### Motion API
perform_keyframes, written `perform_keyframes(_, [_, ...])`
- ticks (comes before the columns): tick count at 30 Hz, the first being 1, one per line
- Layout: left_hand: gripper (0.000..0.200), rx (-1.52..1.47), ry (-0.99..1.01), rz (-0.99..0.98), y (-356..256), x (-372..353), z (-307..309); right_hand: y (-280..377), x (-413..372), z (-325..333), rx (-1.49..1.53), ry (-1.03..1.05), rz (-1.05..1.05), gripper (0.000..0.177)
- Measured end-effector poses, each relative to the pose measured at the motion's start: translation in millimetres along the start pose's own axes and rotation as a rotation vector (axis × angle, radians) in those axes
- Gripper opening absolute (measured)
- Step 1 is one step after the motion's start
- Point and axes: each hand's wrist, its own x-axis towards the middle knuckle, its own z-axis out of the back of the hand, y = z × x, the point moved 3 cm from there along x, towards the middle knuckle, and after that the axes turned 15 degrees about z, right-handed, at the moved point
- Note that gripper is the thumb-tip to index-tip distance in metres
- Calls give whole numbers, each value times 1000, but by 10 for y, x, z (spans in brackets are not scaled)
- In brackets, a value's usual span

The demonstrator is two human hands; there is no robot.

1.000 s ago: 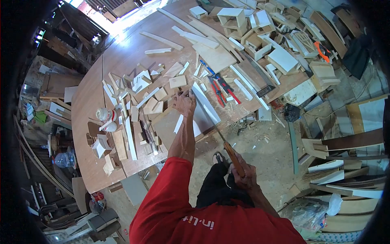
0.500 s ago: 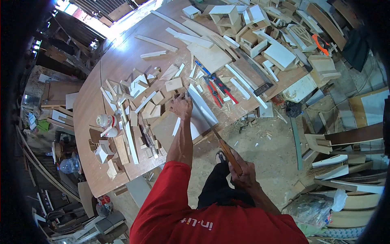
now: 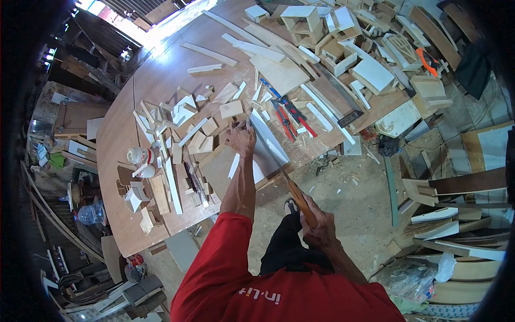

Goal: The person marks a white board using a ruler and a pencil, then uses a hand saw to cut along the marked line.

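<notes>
My right hand is wrapped round the wooden handle of a handsaw. The thin blade slants up and left from the handle, lying along a white board at the table's near edge. I cannot make out how deep the teeth sit in it. My left hand, fingers bent, bears down on the board's far part, left of the blade; its fingertips are partly hidden. Just beyond those fingers lies a small pale wood block.
Wood offcuts and a white jar are on the table to the left. Red-handled pliers and a blue-and-red tool lie right of the board. Small wooden box frames are heaped at the back right.
My right hand and the saw have shifted slightly up and left, toward the table. The left hand stays at the same place on the board. The view has tilted a little.
</notes>
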Motion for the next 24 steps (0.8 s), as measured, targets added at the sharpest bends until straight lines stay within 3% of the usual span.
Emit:
perform_keyframes(2, [25, 26, -22, 13, -3, 6, -6, 19, 79, -26, -23, 79, -65, 52])
perform_keyframes(11, [30, -37, 58, 27, -12, 16, 31, 26, 99, -52, -21, 81, -78, 53])
perform_keyframes(24, [33, -22, 32, 38, 59, 25, -88, 77, 38, 22, -18, 77, -9, 59])
